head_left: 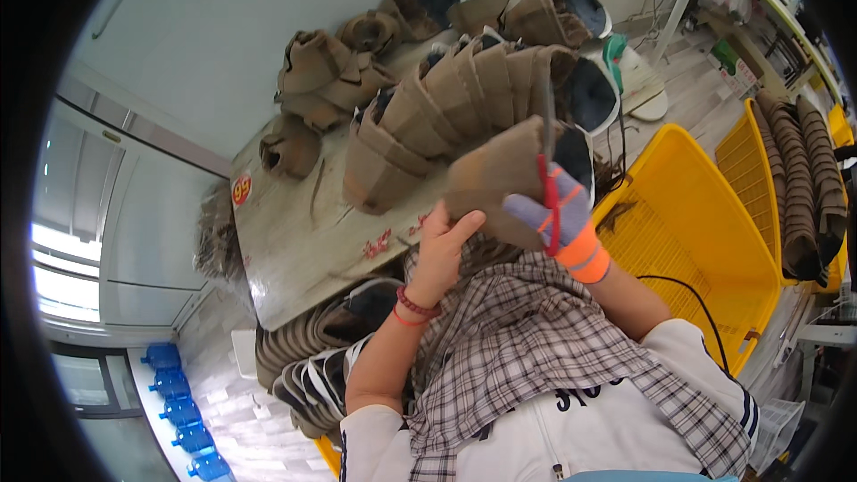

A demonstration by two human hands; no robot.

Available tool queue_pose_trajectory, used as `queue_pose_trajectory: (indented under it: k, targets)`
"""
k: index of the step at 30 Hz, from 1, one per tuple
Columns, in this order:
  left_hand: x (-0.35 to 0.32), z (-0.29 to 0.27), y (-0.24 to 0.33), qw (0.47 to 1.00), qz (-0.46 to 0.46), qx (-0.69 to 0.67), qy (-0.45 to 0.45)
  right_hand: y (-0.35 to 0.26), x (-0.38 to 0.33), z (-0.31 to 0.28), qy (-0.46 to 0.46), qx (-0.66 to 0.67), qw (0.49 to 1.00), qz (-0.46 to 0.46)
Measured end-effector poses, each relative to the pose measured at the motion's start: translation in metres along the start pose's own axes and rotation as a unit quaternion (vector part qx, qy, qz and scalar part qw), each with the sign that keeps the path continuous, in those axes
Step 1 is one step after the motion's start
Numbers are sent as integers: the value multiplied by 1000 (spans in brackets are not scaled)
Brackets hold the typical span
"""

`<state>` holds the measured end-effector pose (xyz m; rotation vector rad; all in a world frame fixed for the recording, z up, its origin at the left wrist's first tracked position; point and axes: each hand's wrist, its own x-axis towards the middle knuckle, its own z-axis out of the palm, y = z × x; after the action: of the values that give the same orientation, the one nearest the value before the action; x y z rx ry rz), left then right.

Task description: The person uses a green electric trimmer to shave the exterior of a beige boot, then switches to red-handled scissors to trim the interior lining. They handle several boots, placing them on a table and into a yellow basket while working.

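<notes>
The bare left hand [444,245], with red bracelets at its wrist, is closed around the lower edge of a brown suede shoe upper [504,180], thumb pressed up against the material. The right hand [558,214], in a grey knit glove with an orange cuff, is shut on a thin red-handled tool [547,186] whose dark shaft rises toward twelve o'clock across the face of that upper. The piece is held up in the air just in front of the surface, at the middle of the view.

Behind it, toward eleven o'clock, a worn pale wooden surface [303,241] carries a leaning row of matching brown shoe uppers [455,94], overlapped like tiles, with looser uppers heaped [326,76] at ten o'clock of the row. At three o'clock from the hands stands a yellow plastic crate [687,232], and a second one beyond it holds another stacked row of brown uppers [799,178]. A checked cloth [527,339] lies over the person's lap at six o'clock.
</notes>
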<state>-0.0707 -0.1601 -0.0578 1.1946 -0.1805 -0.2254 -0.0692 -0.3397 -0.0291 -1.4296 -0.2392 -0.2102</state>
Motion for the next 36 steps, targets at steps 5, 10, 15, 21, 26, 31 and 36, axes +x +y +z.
queue_pose_trajectory:
  k: [5,10,15,21,26,31,36]
  targets:
    - [89,-39,48,794,306,515,106,21,39,-82,219,-134,963,-77]
    - [187,-151,45,740,180,636,126,94,116,-123,199,-213,956,-41]
    - [183,-142,57,856,26,512,70,110,172,-125,-26,124,991,50]
    - [179,-152,55,881,67,466,53,217,192,-108,132,-28,988,80]
    - [170,-172,77,901,109,379,181,220,187,-117,174,-77,979,-68]
    - [159,-179,15,730,103,649,186,223,190,-110,178,-52,980,-70]
    - [157,-131,43,623,203,748,105,209,184,-107,171,-95,979,-58]
